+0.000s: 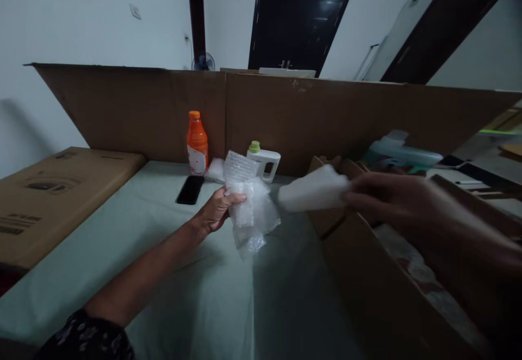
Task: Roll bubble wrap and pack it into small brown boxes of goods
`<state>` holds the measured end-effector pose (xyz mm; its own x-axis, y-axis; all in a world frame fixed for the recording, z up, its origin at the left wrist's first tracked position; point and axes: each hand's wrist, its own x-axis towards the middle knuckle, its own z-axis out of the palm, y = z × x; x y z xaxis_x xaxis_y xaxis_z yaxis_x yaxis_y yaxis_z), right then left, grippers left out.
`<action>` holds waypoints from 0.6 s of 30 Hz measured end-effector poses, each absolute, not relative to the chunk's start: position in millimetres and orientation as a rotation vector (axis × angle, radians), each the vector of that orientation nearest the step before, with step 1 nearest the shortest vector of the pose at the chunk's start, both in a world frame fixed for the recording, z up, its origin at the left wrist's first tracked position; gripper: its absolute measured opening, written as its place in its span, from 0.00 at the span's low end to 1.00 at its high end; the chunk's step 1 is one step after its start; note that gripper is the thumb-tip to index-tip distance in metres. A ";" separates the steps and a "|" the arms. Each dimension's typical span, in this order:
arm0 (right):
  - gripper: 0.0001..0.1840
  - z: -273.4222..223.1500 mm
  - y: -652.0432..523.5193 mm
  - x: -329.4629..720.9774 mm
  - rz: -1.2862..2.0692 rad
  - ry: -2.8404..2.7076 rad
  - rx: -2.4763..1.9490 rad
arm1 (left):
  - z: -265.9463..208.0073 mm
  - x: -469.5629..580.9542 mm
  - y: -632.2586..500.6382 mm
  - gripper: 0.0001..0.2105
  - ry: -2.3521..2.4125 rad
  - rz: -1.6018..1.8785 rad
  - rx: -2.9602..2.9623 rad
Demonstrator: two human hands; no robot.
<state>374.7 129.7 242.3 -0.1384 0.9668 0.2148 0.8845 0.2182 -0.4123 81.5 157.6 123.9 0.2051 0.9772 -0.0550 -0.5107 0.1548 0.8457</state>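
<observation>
On my feed, the left hand (pixel 216 211) grips bubble wrap (pixel 245 208), the right hand (pixel 393 199) blurred white wrapping (pixel 312 190); the flat carton's (pixel 85 178) print is illegible.

Whitish bubble wrap (pixel 258 203) — orange bottle (pixel 197 138) — dark patterned sleeve (pixel 87 339)

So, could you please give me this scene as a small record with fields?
Left hand: holds clear bubble wrap
Right hand: blurred, holds a white piece
Below right hand: open cardboard box
On pale green cloth: black phone, orange bottle, white bottle with green cap
</observation>
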 end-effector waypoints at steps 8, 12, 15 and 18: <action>0.07 203.0 206.1 240.0 1.018 -2.413 -1.451 | 114.1 -31.7 144.6 0.26 0.939 1.049 0.934; 0.10 177.2 222.2 222.6 1.287 -2.230 -1.357 | 95.8 -81.2 116.7 0.26 1.014 0.909 0.952; 0.11 153.4 226.9 216.6 1.391 -2.015 -1.346 | 82.3 -108.7 101.4 0.29 1.075 0.921 0.928; 0.13 119.7 218.5 212.5 1.549 -1.863 -1.341 | 77.9 -125.1 98.6 0.29 1.154 1.006 0.963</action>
<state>212.5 218.5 119.7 -0.4787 0.8328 -0.2781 0.4258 -0.0569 -0.9030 -125.1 98.6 77.9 0.1146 0.9603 -0.2542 -0.1210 0.2675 0.9559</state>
